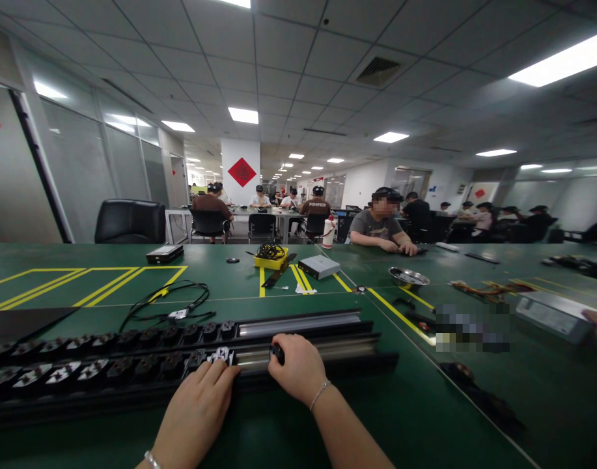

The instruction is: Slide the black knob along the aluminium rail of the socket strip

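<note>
A long black rail (pixel 337 352) lies across the table in front of me, with a row of black and white socket modules (pixel 122 369) along its left part. My left hand (pixel 200 407) is closed over the rail's near side, fingertips at the last white-topped module (pixel 222 355); its thumb is hidden. Further right, my right hand (pixel 301 370) pinches a small black module (pixel 277 353) at the rail's bare metallic channel. Much of that piece is covered by the fingers. Directly behind runs a second rail (pixel 303 324), also filled with modules on its left.
Behind the rails lie a black cable (pixel 168 303), a yellow box (pixel 271 260) with coiled wire and a grey box (pixel 319 266). To the right are a metal bowl (pixel 409 277), a grey power supply (pixel 552 316) and dark parts (pixel 484 397). A person (pixel 381 225) sits across the table.
</note>
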`<state>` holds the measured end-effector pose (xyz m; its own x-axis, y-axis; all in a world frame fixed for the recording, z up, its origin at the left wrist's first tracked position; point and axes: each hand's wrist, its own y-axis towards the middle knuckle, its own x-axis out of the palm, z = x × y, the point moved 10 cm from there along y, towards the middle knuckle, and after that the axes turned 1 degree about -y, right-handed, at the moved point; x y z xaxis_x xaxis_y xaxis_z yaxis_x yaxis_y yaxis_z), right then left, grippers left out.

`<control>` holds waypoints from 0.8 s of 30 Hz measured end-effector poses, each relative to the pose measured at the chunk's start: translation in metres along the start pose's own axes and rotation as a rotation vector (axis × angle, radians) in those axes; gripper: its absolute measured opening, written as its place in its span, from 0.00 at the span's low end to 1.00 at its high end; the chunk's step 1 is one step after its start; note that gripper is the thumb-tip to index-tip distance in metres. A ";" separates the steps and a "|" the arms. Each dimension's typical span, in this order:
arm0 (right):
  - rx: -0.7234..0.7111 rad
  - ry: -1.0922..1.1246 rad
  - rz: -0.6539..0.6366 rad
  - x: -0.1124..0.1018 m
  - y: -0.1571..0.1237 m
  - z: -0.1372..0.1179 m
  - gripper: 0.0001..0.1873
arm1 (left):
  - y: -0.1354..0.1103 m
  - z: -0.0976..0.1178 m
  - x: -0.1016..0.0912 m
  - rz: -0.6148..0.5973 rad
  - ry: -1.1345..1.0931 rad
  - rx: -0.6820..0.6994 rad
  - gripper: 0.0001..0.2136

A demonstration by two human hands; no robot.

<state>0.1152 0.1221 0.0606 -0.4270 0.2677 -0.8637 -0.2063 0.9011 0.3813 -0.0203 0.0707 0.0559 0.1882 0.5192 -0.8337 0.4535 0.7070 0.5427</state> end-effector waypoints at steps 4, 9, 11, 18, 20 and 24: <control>0.014 -0.010 0.012 0.001 0.000 0.001 0.09 | 0.001 0.001 -0.001 0.003 -0.002 0.007 0.13; 0.037 -0.031 -0.012 0.002 0.000 0.002 0.10 | -0.001 0.000 0.000 0.012 0.005 0.015 0.13; 0.051 -0.033 -0.026 0.003 0.000 0.003 0.10 | -0.001 0.000 0.001 0.003 0.006 0.016 0.13; 0.052 -0.023 -0.050 0.005 0.001 0.004 0.11 | 0.000 0.000 0.000 0.003 0.006 0.019 0.13; 0.052 -0.022 -0.048 0.005 0.001 0.004 0.11 | 0.000 0.000 -0.001 0.014 0.007 0.020 0.13; 0.048 -0.028 -0.047 0.005 0.002 0.003 0.11 | -0.001 -0.001 -0.002 0.038 0.001 0.027 0.12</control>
<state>0.1158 0.1263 0.0562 -0.3928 0.2332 -0.8896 -0.1830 0.9282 0.3241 -0.0214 0.0696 0.0567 0.2047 0.5461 -0.8124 0.4691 0.6737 0.5710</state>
